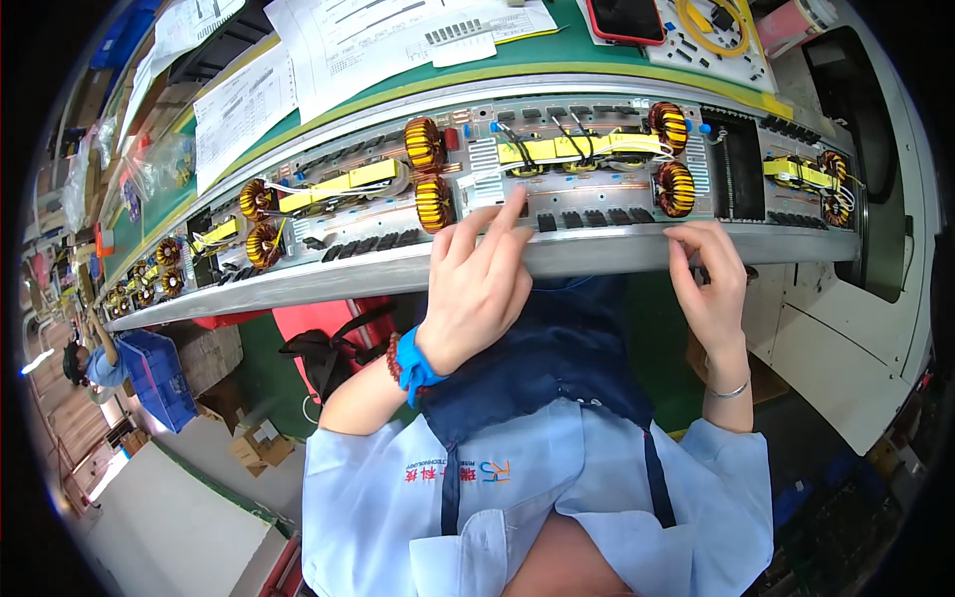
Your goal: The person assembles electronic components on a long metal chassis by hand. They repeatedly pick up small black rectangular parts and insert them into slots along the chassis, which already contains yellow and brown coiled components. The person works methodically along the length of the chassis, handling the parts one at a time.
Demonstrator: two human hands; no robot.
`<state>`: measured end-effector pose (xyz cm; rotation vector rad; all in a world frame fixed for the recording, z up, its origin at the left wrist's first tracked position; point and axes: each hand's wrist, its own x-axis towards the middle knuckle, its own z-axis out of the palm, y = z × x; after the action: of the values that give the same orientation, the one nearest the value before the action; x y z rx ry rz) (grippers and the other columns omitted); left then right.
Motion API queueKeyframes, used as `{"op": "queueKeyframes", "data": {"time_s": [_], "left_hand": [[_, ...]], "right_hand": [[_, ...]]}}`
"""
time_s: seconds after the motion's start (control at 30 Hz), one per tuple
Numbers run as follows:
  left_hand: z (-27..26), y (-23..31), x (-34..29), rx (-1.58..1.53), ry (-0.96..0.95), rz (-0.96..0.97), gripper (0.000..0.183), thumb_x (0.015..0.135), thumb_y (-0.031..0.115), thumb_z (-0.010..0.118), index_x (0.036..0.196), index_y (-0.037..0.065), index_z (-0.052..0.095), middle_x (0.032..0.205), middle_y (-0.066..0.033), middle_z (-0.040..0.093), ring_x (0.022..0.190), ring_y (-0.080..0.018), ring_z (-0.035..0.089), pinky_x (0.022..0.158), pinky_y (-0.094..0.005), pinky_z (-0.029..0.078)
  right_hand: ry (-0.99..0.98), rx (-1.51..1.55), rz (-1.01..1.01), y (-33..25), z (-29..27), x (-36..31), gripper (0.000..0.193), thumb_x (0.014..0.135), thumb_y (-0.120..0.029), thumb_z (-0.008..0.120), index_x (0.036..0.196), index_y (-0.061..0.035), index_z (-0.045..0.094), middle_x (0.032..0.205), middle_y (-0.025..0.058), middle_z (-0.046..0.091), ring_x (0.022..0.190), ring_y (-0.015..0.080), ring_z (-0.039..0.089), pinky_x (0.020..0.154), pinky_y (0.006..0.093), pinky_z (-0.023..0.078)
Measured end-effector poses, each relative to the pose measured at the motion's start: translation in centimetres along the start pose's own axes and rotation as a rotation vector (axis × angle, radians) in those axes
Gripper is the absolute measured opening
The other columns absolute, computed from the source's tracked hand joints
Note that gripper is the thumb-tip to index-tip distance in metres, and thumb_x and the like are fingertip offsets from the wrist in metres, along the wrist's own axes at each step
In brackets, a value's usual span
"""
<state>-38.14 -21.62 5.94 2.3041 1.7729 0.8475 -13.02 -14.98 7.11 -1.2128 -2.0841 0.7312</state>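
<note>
A circuit board [552, 194] with yellow-wrapped transformers and copper-wound ring coils lies in a long grey metal rail in front of me. My left hand [479, 274] is over the rail's near edge, its index finger stretched onto the board just below a yellow-taped transformer [587, 149]. The other fingers of that hand are loosely bent, and I see nothing held. At the near edge, below a ring coil [675, 189], my right hand [711, 279] has thumb and fingertips close together. Whatever may be between them is too small to make out. Black components [597, 218] line the board's near side.
More boards with ring coils [263, 244] continue leftward along the rail. Behind it are paper sheets [368, 50], a red-edged phone [625, 18] and a yellow cable coil [711, 25]. A blue crate [159, 383] and another person [102, 363] are at far left.
</note>
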Motion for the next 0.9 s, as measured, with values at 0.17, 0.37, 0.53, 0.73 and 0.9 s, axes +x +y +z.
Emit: {"op": "queueKeyframes", "data": {"time_s": [0.17,0.37,0.53,0.73,0.9], "left_hand": [[1.5,-0.3,-0.6,-0.007,0.02,-0.017,0.033,0.068,-0.003,0.059,0.101,0.001,0.058,0.128,-0.0137,0.058,0.1,-0.0284,0.057,0.081,-0.0372,0.04],[1.9,0.3,-2.7,0.01,0.017,-0.012,0.031,0.067,-0.001,0.065,0.097,0.004,0.059,0.127,-0.0129,0.059,0.096,-0.0258,0.058,0.08,-0.0351,0.041],[1.9,0.1,-2.2,0.002,0.016,0.015,0.034,0.067,0.001,0.067,0.101,0.005,0.06,0.126,-0.0121,0.059,0.096,-0.0251,0.058,0.08,-0.0346,0.041],[2.3,-0.2,-2.2,0.025,0.002,0.045,0.036,0.067,0.002,0.068,0.102,0.004,0.061,0.128,-0.0126,0.058,0.096,-0.0244,0.059,0.08,-0.0342,0.042],[2.4,-0.2,-2.3,0.015,0.04,0.063,0.036,0.065,0.001,0.067,0.1,0.004,0.061,0.127,-0.0127,0.059,0.096,-0.0237,0.059,0.079,-0.0338,0.043]], "right_hand": [[-0.025,-0.01,0.059,0.5,0.6,-0.8,0.016,0.079,0.006,0.062,0.094,0.0006,0.063,0.105,0.0125,0.066,0.079,0.0219,0.064,0.067,0.0303,0.051],[-0.042,-0.146,-0.084,1.0,1.1,-1.3,0.017,0.077,0.005,0.064,0.092,-0.0007,0.063,0.117,0.0111,0.064,0.082,0.0267,0.065,0.072,0.0338,0.05],[-0.082,-0.219,-0.089,1.2,1.1,-1.3,0.017,0.076,0.004,0.064,0.091,-0.0015,0.064,0.116,0.0096,0.064,0.08,0.026,0.064,0.071,0.0337,0.05],[-0.088,-0.203,-0.062,1.0,1.3,-1.2,0.017,0.075,0.004,0.064,0.09,-0.002,0.064,0.117,0.009,0.064,0.076,0.0253,0.063,0.069,0.0333,0.049],[-0.075,-0.206,-0.125,0.6,1.6,-1.2,0.019,0.074,0.004,0.065,0.091,-0.0027,0.064,0.118,0.0087,0.063,0.075,0.0239,0.062,0.068,0.0324,0.049]]}}
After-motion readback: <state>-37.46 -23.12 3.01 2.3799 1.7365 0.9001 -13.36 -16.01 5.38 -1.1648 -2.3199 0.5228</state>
